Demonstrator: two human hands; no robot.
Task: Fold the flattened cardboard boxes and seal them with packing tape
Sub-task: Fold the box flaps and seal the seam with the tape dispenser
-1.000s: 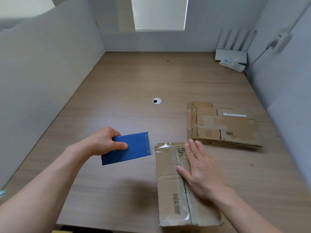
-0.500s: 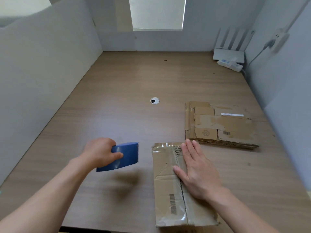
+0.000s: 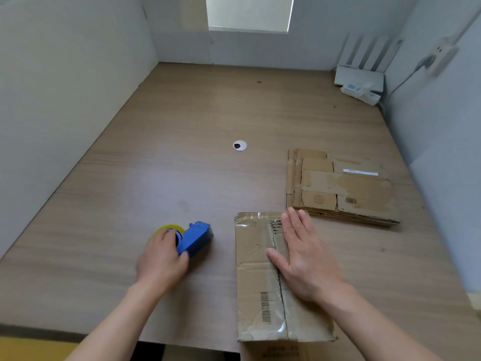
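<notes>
A folded brown cardboard box (image 3: pixel 257 280) stands at the table's near edge, its top flaps closed along a centre seam with clear tape at both ends. My right hand (image 3: pixel 304 259) lies flat and open on the seam. To the left of the box, my left hand (image 3: pixel 161 259) grips a blue tape dispenser (image 3: pixel 195 238) with a yellowish tape roll (image 3: pixel 169 227); the dispenser rests on or just above the table. A stack of flattened cardboard boxes (image 3: pixel 343 188) lies at the right, behind the folded box.
The wooden table (image 3: pixel 182 142) is walled in by white panels on the left, back and right. A round cable grommet (image 3: pixel 239 145) sits mid-table. A white router and a power strip (image 3: pixel 361 91) occupy the far right corner.
My left hand has lowered the blue tape dispenser down and to the left, turning it so the roll shows. My right hand stays pressed on the box.
</notes>
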